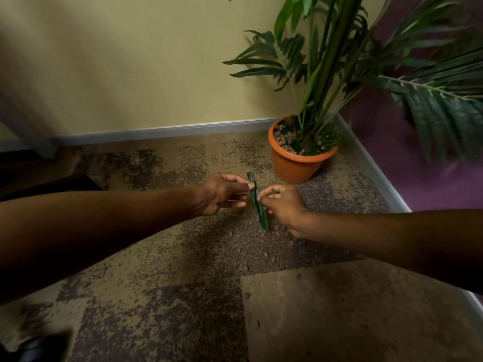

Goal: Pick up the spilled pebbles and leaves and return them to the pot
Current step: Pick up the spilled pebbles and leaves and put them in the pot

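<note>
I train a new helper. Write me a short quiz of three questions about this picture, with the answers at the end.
1. True or false: the left hand and the right hand both pinch the same green leaf.
2. Where do the spilled pebbles lie?
A) on the carpet, below the hands
B) on a chair
C) in a bucket
3. What colour is the pot in the corner?

Key: 1 true; 2 A; 3 orange.
</note>
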Motion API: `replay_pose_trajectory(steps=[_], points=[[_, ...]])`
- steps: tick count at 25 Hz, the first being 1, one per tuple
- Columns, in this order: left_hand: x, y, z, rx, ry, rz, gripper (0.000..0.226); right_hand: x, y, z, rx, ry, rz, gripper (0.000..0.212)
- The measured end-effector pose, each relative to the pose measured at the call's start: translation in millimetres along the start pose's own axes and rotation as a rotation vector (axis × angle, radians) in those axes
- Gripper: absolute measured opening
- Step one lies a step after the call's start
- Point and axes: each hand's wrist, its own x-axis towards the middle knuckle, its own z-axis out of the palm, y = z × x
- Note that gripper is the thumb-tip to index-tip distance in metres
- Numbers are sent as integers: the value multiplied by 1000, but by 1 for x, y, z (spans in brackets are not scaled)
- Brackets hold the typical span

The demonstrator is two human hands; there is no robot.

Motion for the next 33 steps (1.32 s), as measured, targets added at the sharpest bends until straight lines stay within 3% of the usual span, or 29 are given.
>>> replay_pose_trajectory(steps=[4,7,16,21,25,33], points=[[4,6,16,-49,-22,-38,8,-1,-7,-8,14,60,-40,3],[5,15,32,-93,-25,-29,13,3,-14,-16,63,88,-84,7],[15,56,68,-206,211,195,17,25,-43,-31,267,131,-172,18],[28,75,80,-249,283,239,18,46,-54,-36,137,289,-214,17],[38,82,79,-302,314,229,28,72,-65,-53,-80,375,-359,14],[53,56,65,-83,373,123,19,120,-72,-72,-577,445,-449,13]])
